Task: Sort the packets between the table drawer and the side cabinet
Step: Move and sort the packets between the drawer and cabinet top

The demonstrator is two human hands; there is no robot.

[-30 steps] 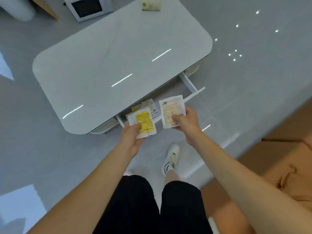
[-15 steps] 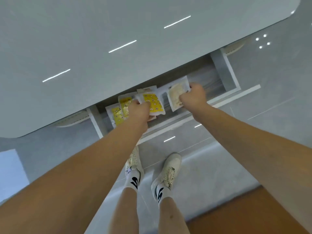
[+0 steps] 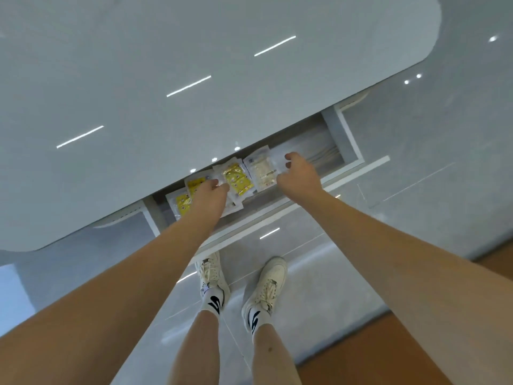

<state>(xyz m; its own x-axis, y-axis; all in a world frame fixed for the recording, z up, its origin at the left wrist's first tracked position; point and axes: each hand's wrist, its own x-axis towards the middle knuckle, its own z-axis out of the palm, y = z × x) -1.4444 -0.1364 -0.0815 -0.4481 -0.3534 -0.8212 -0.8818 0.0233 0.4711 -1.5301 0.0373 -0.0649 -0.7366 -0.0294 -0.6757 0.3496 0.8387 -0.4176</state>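
I see the left hand (image 3: 211,194) pinching a yellow packet (image 3: 238,180) and the right hand (image 3: 298,173) loosely curled by a pale packet (image 3: 262,170) in the drawer (image 3: 337,137).

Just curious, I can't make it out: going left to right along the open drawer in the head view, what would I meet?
Yellow packets at the left end → left hand → yellow packet → pale packet → right hand → bare drawer bottom.

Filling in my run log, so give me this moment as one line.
stage: placing packets in open drawer | left hand: on yellow packet | right hand: at pale packet, fingers curled | more yellow packets beside
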